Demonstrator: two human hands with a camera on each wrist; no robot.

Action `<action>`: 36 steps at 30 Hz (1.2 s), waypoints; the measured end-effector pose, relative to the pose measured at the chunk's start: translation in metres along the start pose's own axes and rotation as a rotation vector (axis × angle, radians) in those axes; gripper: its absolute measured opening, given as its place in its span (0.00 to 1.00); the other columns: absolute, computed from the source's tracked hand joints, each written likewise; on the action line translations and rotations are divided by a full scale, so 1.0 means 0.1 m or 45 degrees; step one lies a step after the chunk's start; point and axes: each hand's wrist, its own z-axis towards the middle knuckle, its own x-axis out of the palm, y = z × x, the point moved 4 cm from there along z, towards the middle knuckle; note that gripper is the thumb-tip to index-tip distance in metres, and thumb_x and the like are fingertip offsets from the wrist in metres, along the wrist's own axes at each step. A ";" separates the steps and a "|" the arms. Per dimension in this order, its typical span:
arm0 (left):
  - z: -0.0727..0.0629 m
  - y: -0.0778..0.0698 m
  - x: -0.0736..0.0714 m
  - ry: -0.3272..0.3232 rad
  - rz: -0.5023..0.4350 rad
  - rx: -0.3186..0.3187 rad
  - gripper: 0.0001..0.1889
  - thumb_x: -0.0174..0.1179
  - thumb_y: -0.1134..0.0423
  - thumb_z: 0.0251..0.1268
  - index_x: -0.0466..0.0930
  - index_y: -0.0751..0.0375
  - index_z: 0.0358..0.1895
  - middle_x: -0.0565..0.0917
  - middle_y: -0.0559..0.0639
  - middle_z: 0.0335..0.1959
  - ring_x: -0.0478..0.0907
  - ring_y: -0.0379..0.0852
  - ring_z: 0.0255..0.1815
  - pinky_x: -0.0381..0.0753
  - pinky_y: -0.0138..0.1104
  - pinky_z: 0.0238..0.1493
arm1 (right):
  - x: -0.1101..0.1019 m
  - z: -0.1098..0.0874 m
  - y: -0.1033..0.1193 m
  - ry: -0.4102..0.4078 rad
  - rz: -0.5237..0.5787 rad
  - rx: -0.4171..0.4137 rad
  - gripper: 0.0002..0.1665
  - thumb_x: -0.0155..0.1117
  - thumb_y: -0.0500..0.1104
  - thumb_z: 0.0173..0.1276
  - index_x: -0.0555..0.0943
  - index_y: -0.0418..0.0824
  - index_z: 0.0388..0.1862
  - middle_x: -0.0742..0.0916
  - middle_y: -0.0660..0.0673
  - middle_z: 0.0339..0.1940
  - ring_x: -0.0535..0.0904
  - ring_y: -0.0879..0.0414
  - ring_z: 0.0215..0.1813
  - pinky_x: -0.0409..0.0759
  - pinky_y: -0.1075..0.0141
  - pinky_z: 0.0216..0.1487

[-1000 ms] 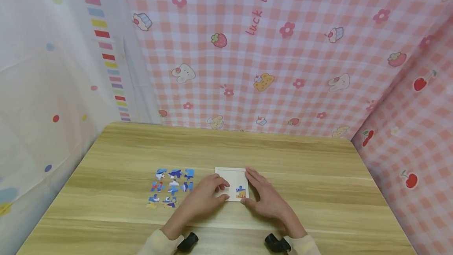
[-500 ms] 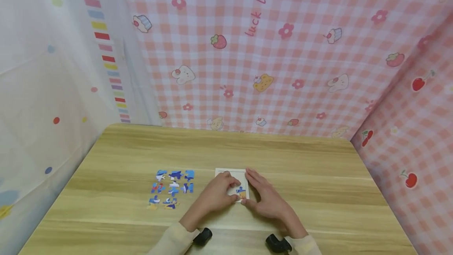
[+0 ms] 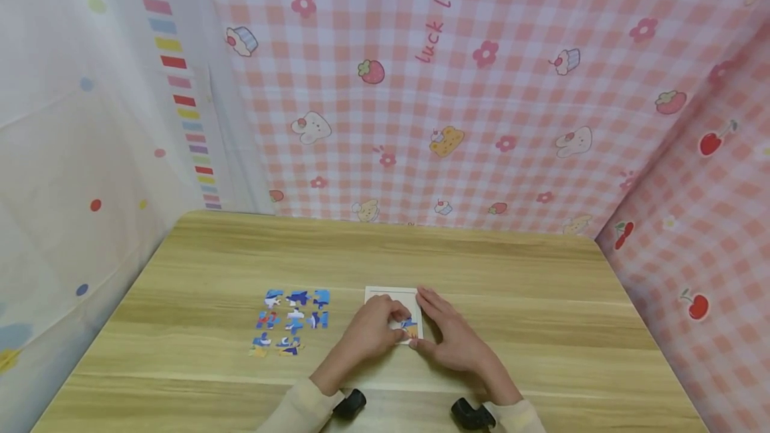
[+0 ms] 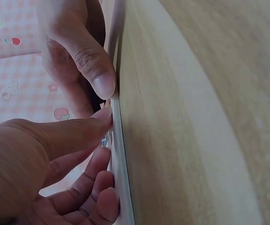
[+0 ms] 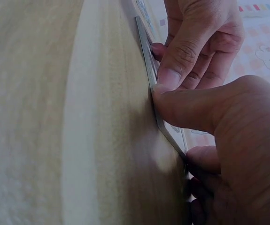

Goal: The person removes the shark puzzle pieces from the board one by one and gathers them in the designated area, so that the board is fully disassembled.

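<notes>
A white puzzle tray [image 3: 375,290] lies on the table, with one blue and yellow jigsaw piece [image 3: 412,328] at its lower right corner. My left hand [image 3: 368,327] is over the tray, its thumb and bent fingers at that piece and partly covering it. In the left wrist view, a bit of blue shows between the left thumb [image 4: 85,125] and fingers. My right hand [image 3: 454,336] holds the tray at its right side, fingers along the edge and thumb at the near corner. The right wrist view shows the right thumb [image 5: 191,107] against the tray rim [image 5: 146,56].
Several loose jigsaw pieces [image 3: 295,319] lie in rows left of the tray, blue, white and yellow. The wooden table [image 3: 511,279] meets a pink checked cloth [image 3: 385,112] at the back. Black wrist devices [image 3: 472,413] sit at both cuffs.
My left hand has moved right across the tray to the jigsaw piece at its corner, thumb and fingers closing in on it. The right hand has stayed at the tray's right side.
</notes>
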 end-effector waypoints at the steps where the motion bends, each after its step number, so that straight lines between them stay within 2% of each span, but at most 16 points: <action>1: 0.00 0.00 0.00 -0.002 -0.014 -0.002 0.14 0.76 0.65 0.53 0.90 0.60 0.45 0.83 0.47 0.36 0.76 0.41 0.39 0.76 0.33 0.44 | 0.00 0.00 0.00 -0.002 0.004 -0.001 0.51 0.70 0.54 0.68 0.58 0.39 0.82 0.59 0.45 0.86 0.50 0.43 0.86 0.54 0.39 0.81; 9: 0.03 -0.01 0.00 0.026 -0.080 0.049 0.16 0.76 0.68 0.51 0.88 0.65 0.45 0.83 0.49 0.35 0.76 0.39 0.37 0.77 0.30 0.41 | -0.02 0.00 0.02 -0.010 0.014 0.000 0.51 0.71 0.54 0.67 0.59 0.38 0.82 0.59 0.44 0.86 0.50 0.42 0.86 0.54 0.40 0.81; 16: 0.06 -0.03 -0.02 0.069 -0.045 0.121 0.15 0.77 0.68 0.51 0.88 0.66 0.43 0.81 0.48 0.33 0.73 0.38 0.35 0.74 0.28 0.40 | -0.02 0.00 0.01 -0.013 0.013 0.006 0.51 0.71 0.55 0.67 0.59 0.38 0.82 0.59 0.44 0.86 0.50 0.42 0.86 0.54 0.39 0.81; 20: 0.05 -0.02 -0.04 0.086 -0.019 0.132 0.15 0.76 0.67 0.53 0.88 0.66 0.44 0.81 0.48 0.33 0.72 0.38 0.36 0.74 0.28 0.41 | -0.02 0.01 0.02 -0.011 0.016 0.005 0.51 0.71 0.54 0.67 0.60 0.38 0.82 0.59 0.44 0.86 0.50 0.43 0.86 0.54 0.39 0.81; 28: -0.02 0.01 -0.17 0.059 0.025 0.128 0.19 0.73 0.67 0.56 0.85 0.64 0.53 0.79 0.48 0.38 0.71 0.41 0.40 0.76 0.34 0.46 | -0.01 0.01 0.00 0.000 0.009 0.014 0.51 0.73 0.52 0.66 0.60 0.39 0.82 0.59 0.45 0.86 0.50 0.43 0.86 0.55 0.40 0.81; 36: -0.13 0.07 -0.26 0.034 0.063 0.135 0.17 0.70 0.65 0.61 0.85 0.61 0.54 0.80 0.49 0.42 0.75 0.44 0.45 0.79 0.39 0.52 | 0.00 0.01 -0.01 0.001 0.001 0.001 0.52 0.72 0.54 0.66 0.60 0.38 0.82 0.60 0.44 0.85 0.50 0.42 0.86 0.55 0.40 0.81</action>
